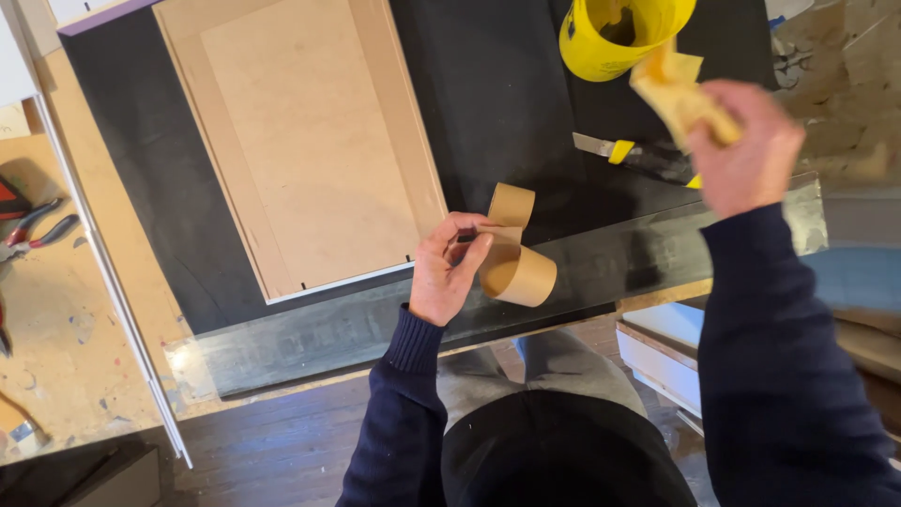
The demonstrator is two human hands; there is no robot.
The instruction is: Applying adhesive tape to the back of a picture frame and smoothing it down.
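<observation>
A: Right, status check. Left hand (449, 268) pinches the loose end of the curled tan strip (514, 263), thumb and fingers closed on it; the curl rests on the black surface (507, 94), just beside the lower right corner of the pale wood panel (305, 141).

B: And the right?

A: Right hand (746, 145) is raised, closed around a crumpled yellowish cloth (678, 94), near the yellow bucket (615, 38). Slightly blurred, so the grip detail is unclear.

B: Advice for doing this well?

A: My judgement: keep the pinch near the strip's end so the coil cannot spring back, and keep the cloth away from the strip's face. The yellow-handled scraper (624, 150) lies between the hands; keep sleeves off its blade.

B: Hazards at the left?

A: Red-handled pliers (33, 230) lie well apart, on the side bench.
</observation>
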